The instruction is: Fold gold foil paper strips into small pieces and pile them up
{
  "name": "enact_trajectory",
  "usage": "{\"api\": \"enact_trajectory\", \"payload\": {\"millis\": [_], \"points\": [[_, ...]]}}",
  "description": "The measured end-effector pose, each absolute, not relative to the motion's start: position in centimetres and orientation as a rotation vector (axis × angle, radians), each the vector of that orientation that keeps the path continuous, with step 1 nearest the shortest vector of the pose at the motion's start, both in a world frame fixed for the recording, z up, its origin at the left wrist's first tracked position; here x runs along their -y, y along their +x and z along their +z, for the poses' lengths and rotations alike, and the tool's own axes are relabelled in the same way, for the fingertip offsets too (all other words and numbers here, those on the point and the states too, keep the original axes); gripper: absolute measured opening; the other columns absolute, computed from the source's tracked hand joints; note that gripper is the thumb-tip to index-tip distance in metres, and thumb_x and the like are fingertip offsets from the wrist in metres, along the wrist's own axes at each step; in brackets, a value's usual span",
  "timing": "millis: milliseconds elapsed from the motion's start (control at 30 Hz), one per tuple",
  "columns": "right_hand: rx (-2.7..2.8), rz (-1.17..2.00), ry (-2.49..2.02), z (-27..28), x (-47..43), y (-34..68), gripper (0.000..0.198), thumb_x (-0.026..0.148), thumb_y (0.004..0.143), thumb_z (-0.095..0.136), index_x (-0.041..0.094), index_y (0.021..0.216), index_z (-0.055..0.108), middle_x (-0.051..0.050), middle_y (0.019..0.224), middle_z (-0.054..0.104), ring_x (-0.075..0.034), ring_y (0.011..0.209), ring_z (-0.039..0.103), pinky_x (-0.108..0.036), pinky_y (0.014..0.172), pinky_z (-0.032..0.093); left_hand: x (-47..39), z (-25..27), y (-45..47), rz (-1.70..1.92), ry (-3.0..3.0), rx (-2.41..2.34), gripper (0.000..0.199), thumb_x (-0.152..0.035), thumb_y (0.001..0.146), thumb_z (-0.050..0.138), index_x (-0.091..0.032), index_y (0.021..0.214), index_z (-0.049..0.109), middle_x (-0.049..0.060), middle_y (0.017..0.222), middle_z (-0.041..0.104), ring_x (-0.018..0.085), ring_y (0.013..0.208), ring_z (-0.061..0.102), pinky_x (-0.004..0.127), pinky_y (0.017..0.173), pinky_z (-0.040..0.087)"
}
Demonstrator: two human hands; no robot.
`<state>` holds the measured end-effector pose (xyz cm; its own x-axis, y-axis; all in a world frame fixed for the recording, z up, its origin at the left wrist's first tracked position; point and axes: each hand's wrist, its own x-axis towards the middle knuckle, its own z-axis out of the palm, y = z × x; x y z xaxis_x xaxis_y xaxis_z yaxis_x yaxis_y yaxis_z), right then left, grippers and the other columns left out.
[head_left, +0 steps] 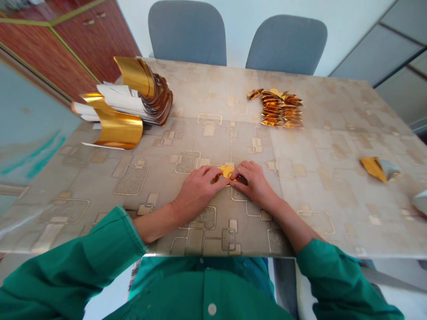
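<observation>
The left hand (200, 184) and the right hand (252, 181) are meeting in the middle of the frame, and the bare forearms (163, 221) are slanting in from the lower left and lower right, out of green cloth sleeves (96, 253). All the fingers (206, 170) are bending, and both hands are pinching a small, shiny gold paper piece (228, 171) between them, low over the beige table with a box pattern (300, 195).

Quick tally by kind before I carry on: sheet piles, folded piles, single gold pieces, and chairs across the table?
Sheet pile: 1
Folded pile: 1, its pieces too crowded to count
Held piece, between left hand and right hand: 1
Loose piece: 1
Chairs: 2
Total: 6
</observation>
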<state>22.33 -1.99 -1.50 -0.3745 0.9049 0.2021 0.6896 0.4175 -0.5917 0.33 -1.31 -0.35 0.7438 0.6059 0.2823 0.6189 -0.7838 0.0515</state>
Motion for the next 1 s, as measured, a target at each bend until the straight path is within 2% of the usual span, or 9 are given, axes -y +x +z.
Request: {"api": "enact_trajectory", "payload": {"millis": [200,400,733,1000], "points": [[2.227,0.555,-1.343,-1.3,1.9,22.6,0.01,0.03,0.09,0.068,0.023,0.085,0.062,-0.003,0.091,0.062,-0.021,0.089,0.054,-0.035,0.08,0.036,1.2,-0.9,-0.4,-0.514,-2.924,0.852,0.025,-0.019,0.099,0.052,-0.021,0.121,0.064,0.013,0.125,0.062,0.024,0.115,0.057,0.042,0.096,0.053],[2.269,0.609,-1.28,-0.5,1.5,22.9,0.007,0.021,0.089,0.068,0.022,0.084,0.063,-0.002,0.087,0.062,-0.018,0.084,0.055,-0.031,0.078,0.037,1.4,-0.8,-0.3,-0.493,-2.937,0.783,0.026,-0.016,0.099,0.049,-0.015,0.12,0.064,0.018,0.125,0.061,0.027,0.118,0.056,0.045,0.099,0.052],[2.275,0.595,-1.255,-0.6,1.5,22.9,0.005,0.021,0.09,0.067,0.023,0.086,0.065,-0.003,0.089,0.063,-0.019,0.086,0.055,-0.032,0.079,0.039,1.9,-1.3,-0.4,-0.46,-2.947,0.797,0.029,-0.023,0.1,0.05,-0.014,0.126,0.059,0.018,0.132,0.059,0.029,0.127,0.053,0.048,0.106,0.047],[2.299,0.584,-1.27,-0.8,1.6,23.0,0.004,0.02,0.091,0.064,0.022,0.087,0.064,-0.003,0.091,0.061,-0.019,0.088,0.054,-0.032,0.08,0.038,2.0,-0.7,-0.8,-0.315,-3.01,0.798,0.06,-0.049,0.087,0.069,-0.014,0.133,0.053,0.021,0.139,0.053,0.035,0.132,0.048,0.049,0.109,0.043]]}}
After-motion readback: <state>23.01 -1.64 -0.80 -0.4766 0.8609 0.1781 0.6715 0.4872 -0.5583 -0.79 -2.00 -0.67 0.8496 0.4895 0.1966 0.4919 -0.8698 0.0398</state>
